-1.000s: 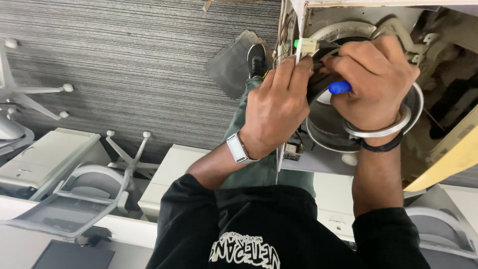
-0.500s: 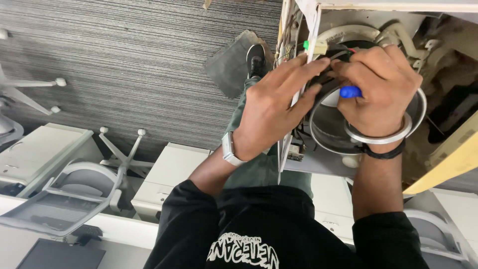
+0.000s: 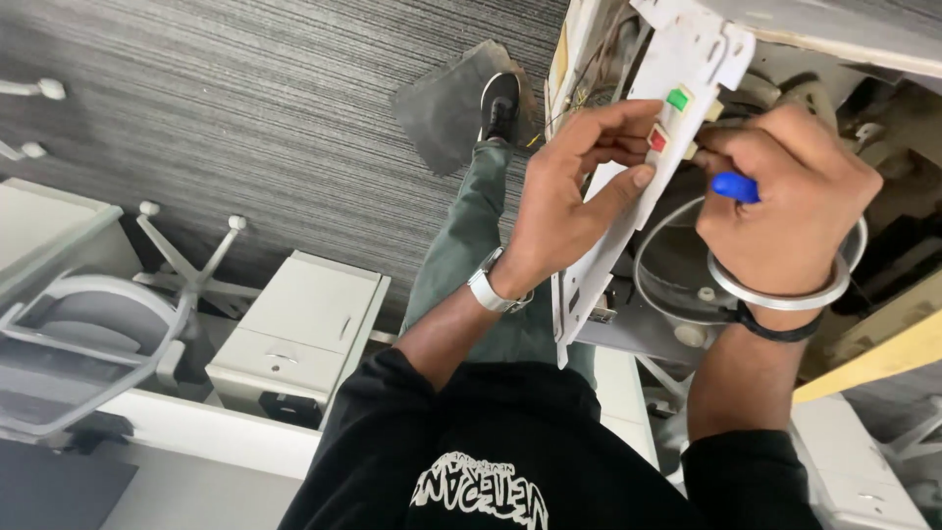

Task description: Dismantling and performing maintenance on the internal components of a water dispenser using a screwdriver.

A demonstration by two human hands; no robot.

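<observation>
My left hand (image 3: 564,211), with a watch on the wrist, grips the edge of a white plastic panel (image 3: 692,54) that carries a green button (image 3: 677,99) and a red button (image 3: 657,140); the thumb presses on its face below the red button. Behind the panel, my right hand (image 3: 785,196), wearing a metal bangle, is closed around a tool with a blue handle (image 3: 736,186). Its tip is hidden behind the panel. The panel stands tilted away from an opened machine body with a round grey housing (image 3: 677,270) inside.
Below lies grey striped carpet with my shoe (image 3: 500,98) on it. A white drawer cabinet (image 3: 294,334) and a grey office chair (image 3: 78,344) stand at the left. A yellow wooden strip (image 3: 873,363) runs at the right beside another white cabinet (image 3: 854,471).
The white panel has come further out from the machine and now stands between my hands. My left fingers have shifted onto its edge. The view has moved closer.
</observation>
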